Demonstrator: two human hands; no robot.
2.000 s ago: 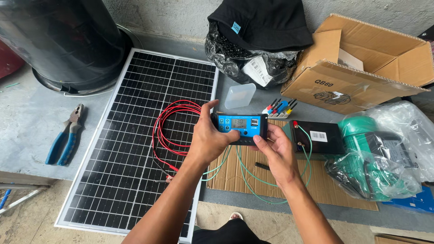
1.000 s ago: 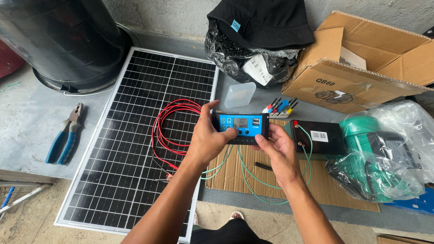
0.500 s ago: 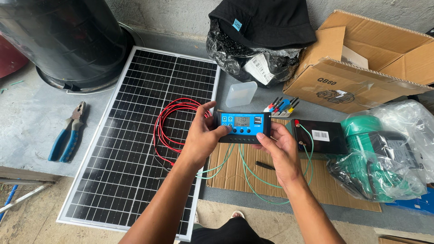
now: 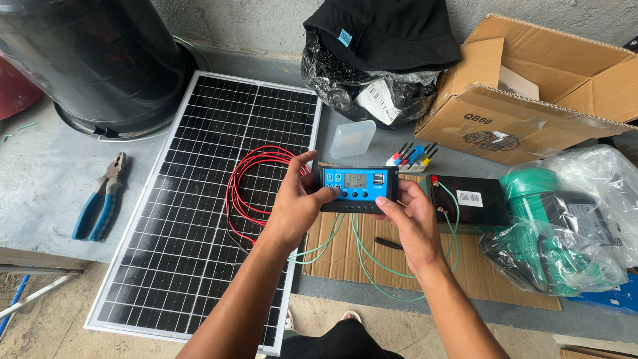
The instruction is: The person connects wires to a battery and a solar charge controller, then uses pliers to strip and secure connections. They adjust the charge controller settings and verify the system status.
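The left hand [image 4: 296,206] and right hand [image 4: 409,223] both grip the small blue-and-black plastic box with a screen [image 4: 357,188], holding it up, screen facing the person, above the brown cardboard sheet [image 4: 345,256].

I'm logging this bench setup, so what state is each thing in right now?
Controller: held off the bench, display lit.
Left hand: grips the controller's left end.
Right hand: supports its right end.
Solar panel: lying flat, face up.
Red wire: loosely coiled on the panel.
Green wire: slack, looped over cardboard.
Pliers: lying flat, untouched.
Cardboard box: flaps open.
Black battery: lying flat, wires attached.
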